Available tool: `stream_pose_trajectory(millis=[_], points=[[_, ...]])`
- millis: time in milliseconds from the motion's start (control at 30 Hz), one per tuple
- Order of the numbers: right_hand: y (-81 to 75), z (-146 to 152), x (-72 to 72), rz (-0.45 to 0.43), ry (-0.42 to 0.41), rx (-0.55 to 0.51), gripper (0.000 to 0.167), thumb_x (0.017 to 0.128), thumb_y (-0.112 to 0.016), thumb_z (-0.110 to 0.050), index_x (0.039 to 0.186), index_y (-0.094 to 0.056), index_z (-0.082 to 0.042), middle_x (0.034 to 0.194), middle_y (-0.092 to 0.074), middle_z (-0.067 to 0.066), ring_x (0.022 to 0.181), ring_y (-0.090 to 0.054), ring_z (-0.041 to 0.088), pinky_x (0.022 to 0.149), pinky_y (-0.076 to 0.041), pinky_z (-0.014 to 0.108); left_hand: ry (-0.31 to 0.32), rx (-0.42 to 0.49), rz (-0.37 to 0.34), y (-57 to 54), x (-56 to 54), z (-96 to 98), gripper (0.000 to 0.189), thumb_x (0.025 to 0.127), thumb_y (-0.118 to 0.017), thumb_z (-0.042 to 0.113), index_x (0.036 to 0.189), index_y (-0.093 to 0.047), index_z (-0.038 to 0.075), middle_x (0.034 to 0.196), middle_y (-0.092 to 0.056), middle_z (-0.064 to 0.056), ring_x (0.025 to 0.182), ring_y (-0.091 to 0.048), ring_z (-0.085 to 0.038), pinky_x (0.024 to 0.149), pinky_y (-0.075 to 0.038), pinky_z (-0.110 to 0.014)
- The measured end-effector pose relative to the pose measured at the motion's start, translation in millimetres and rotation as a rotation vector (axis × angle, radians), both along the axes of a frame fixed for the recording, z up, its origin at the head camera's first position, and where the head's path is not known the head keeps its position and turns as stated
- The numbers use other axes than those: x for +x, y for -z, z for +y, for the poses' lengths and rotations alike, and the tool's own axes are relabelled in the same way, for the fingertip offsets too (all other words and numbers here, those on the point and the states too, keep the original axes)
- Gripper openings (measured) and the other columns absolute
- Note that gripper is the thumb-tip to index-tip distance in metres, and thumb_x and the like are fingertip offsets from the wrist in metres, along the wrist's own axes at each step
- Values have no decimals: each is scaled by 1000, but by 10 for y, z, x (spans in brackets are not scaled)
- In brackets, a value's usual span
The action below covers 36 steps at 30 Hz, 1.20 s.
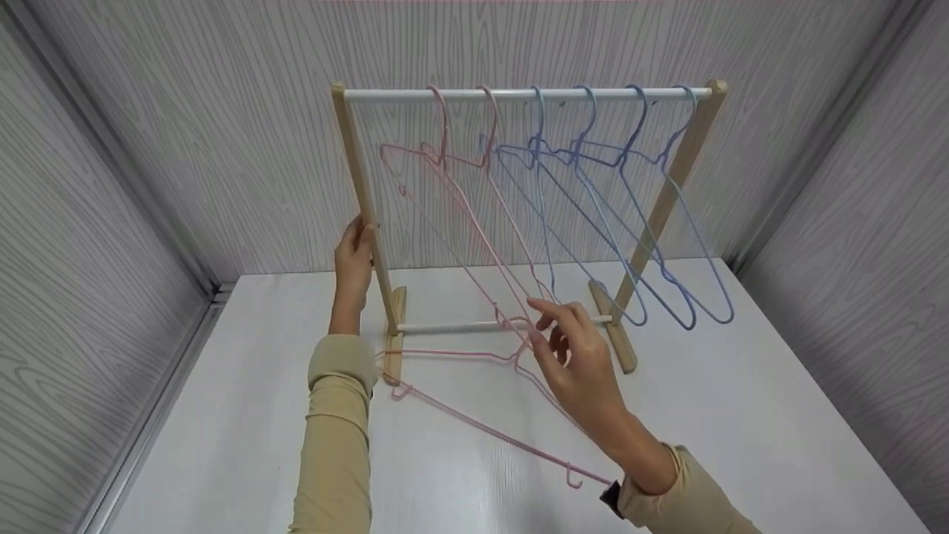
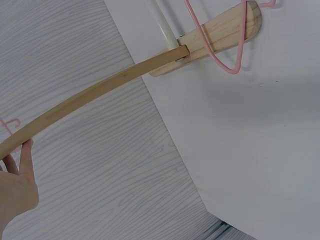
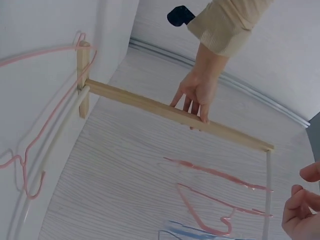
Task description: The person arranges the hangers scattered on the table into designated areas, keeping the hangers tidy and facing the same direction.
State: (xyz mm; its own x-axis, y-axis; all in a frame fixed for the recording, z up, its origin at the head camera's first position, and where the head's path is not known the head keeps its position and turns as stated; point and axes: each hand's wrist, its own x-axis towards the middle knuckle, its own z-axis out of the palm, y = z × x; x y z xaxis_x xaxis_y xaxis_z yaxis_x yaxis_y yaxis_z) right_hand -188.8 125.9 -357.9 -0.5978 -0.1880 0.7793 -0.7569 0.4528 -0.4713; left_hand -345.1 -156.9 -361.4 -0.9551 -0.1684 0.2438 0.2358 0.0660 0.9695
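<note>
A small clothes rack has wooden posts and a white rail (image 1: 389, 96). My left hand (image 1: 353, 256) grips its left post (image 1: 350, 152) partway up, with fingers and thumb on either side of the wood (image 3: 150, 106). Two pink hangers (image 1: 474, 221) hang from the rail's left half, and several blue hangers (image 1: 629, 200) hang to their right. In front of the pink ones, my right hand (image 1: 582, 356) is raised with thumb and fingers apart and bent, holding nothing in the right wrist view. Beneath it, another pink hanger (image 1: 489, 430) lies on the table, partly hidden by the right forearm.
The rack's wooden feet (image 1: 629, 348) stand on a white table (image 1: 245, 415), joined by a low white bar (image 1: 445, 327). Wood-grain panels (image 1: 222, 111) enclose the back and both sides. The tabletop hanger overlaps the left foot.
</note>
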Motion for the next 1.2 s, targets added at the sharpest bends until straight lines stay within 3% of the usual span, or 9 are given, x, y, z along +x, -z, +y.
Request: stream_pose_trajectory(millis=[100, 200, 333, 467, 600, 767, 867, 1033, 1200], points=[[134, 8, 105, 96, -101, -7, 34, 80, -61, 13, 111, -60, -1, 83, -53, 3, 63, -46, 11, 52, -41, 17, -1, -2, 1, -3, -8, 1, 50, 101, -37, 22, 144, -23, 0, 142, -32, -18, 126, -35, -29, 98, -34, -44], [341, 7, 165, 151, -211, 41, 31, 76, -59, 15, 101, -64, -2, 79, -54, 2, 62, -47, 10, 52, -40, 13, -6, 1, 5, 89, -106, -27, 52, 100, -38, 25, 145, -24, 3, 142, -33, -15, 125, -36, -27, 98, -35, -42], [721, 65, 159, 82, -268, 261, 25, 77, -64, 9, 93, -66, -9, 79, -55, -4, 66, -49, 6, 56, -42, 11, -32, -16, 20, 226, -237, -64, 54, 99, -39, 33, 145, -27, 7, 140, -37, -11, 122, -40, -24, 96, -37, -40], [1090, 235, 66, -160, -185, 544, 15, 81, -69, -4, 93, -66, -11, 86, -55, -5, 76, -52, 9, 60, -46, 17, -40, -28, 39, 242, -236, -56, 54, 99, -40, 32, 144, -27, 6, 140, -37, -13, 122, -40, -25, 95, -38, -41], [1361, 450, -54, -430, -39, 649, 11, 83, -69, -9, 92, -65, -9, 89, -52, -2, 82, -52, 14, 63, -49, 26, -32, -20, 47, 250, -234, -52, 53, 99, -40, 31, 144, -27, 5, 140, -36, -13, 123, -39, -25, 95, -38, -41], [1568, 676, -127, -463, 259, 643, 16, 76, -72, -4, 89, -63, -3, 85, -51, 5, 77, -49, 20, 57, -48, 31, -28, -36, 39, 245, -247, -55, 55, 99, -39, 32, 145, -25, 5, 141, -34, -13, 124, -38, -25, 95, -38, -40], [1637, 771, -120, -505, 364, 656, 18, 76, -71, -4, 90, -61, 0, 82, -52, 9, 72, -50, 22, 54, -48, 34, -24, -42, 37, 240, -254, -59, 56, 99, -39, 33, 145, -24, 5, 142, -34, -13, 125, -37, -25, 96, -38, -40], [1739, 873, -93, -631, 349, 718, 8, 81, -63, -3, 88, -59, 0, 73, -51, 6, 63, -50, 20, 50, -46, 36, -20, -17, 40, 245, -242, -75, 55, 99, -39, 31, 145, -24, 5, 141, -35, -13, 124, -38, -25, 95, -38, -40], [1789, 947, -87, -724, 297, 657, 5, 83, -60, 0, 86, -60, -4, 72, -52, 0, 63, -50, 17, 54, -45, 35, -18, -9, 43, 243, -217, -78, 54, 99, -40, 30, 145, -25, 5, 141, -35, -13, 125, -36, -25, 96, -37, -40]])
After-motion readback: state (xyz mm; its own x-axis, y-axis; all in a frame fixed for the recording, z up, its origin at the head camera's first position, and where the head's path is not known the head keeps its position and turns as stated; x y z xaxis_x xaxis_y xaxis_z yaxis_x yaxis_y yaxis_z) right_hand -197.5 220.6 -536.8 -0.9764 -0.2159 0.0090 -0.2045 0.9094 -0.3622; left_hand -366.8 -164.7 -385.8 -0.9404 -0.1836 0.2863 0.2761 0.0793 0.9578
